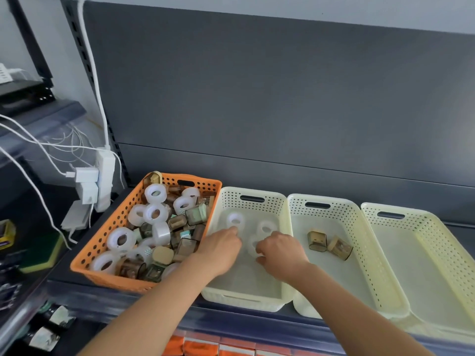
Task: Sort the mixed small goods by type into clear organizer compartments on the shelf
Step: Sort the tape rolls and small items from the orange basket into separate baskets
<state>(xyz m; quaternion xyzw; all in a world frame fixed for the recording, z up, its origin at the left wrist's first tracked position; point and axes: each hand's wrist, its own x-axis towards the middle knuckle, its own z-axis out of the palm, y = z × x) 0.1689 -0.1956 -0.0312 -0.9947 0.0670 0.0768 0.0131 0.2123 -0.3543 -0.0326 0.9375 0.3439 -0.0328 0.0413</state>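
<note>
Cream perforated plastic basket (231, 201), just right of an orange perforated plastic basket (113, 222) on the dark shelf (257, 323), contains three white translucent tape rolls. The right hand (281, 253) pinches the nearest tape roll (253, 242) between curled fingers and thumb. The left hand (221, 249) extends its index finger to the rear-left tape roll (235, 219); its other fingers are hidden, so its grip cannot be told. The orange basket holds mixed goods.
</note>
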